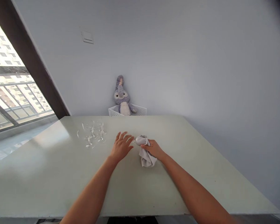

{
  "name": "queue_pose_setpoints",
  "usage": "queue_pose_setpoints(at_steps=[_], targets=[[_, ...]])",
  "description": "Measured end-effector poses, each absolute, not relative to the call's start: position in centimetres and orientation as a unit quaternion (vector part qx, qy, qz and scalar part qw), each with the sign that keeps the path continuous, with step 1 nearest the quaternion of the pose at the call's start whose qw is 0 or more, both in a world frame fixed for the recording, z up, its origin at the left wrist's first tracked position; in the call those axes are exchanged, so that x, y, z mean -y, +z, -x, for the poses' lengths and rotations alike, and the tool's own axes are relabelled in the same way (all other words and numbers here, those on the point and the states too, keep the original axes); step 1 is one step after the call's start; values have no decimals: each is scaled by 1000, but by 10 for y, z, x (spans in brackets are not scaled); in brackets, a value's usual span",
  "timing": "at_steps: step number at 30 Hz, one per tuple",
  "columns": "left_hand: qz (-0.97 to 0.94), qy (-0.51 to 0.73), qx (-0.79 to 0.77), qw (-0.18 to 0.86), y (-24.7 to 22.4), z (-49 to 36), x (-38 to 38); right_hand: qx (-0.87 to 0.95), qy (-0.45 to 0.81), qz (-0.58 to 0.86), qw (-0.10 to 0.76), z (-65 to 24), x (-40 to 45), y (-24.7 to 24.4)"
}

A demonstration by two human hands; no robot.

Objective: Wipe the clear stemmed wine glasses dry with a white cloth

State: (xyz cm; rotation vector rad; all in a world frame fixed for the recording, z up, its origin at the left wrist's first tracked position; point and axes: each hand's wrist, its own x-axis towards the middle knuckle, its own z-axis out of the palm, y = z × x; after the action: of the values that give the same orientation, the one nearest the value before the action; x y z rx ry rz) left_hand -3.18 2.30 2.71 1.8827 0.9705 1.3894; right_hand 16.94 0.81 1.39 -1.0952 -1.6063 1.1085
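Note:
A light grey cloth [148, 158] hangs from my right hand [153, 148], whose fingers are closed on it. Part of the cloth is inside a clear glass [138, 141], which lies on its side in the grip with its base pointing left. My left hand [122, 145] is just left of that base, fingers spread; whether a fingertip touches the glass is hard to tell. Several clear stemmed glasses [101, 136] stand in a group on the table's left part, beyond my left hand.
The pale table [189, 186] reaches back to the wall. Behind its far edge a grey plush toy [124, 107] sits in a white perforated basket [140, 110]. A window with a dark frame [32, 59] is at the left.

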Motion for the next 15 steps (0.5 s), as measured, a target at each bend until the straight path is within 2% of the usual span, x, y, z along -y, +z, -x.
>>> queue_pose_setpoints(at_steps=[3,6,9,11,13,15], targets=[[-765,436,-395,262,23,34,-26,624,542,391,405,-176,-7,20],[-846,290,-429,125,23,36,-26,611,578,384,381,-189,-11,22],[-868,182,-463,-5,27,41,-27,589,547,424,417,-204,-21,19],[-850,147,-504,-45,29,45,-28,578,460,483,469,-210,-26,18],[-828,132,-542,-64,29,48,-30,597,304,537,513,-208,-25,18],[-819,136,-552,-75,27,47,-31,668,126,533,504,-195,-17,20]])
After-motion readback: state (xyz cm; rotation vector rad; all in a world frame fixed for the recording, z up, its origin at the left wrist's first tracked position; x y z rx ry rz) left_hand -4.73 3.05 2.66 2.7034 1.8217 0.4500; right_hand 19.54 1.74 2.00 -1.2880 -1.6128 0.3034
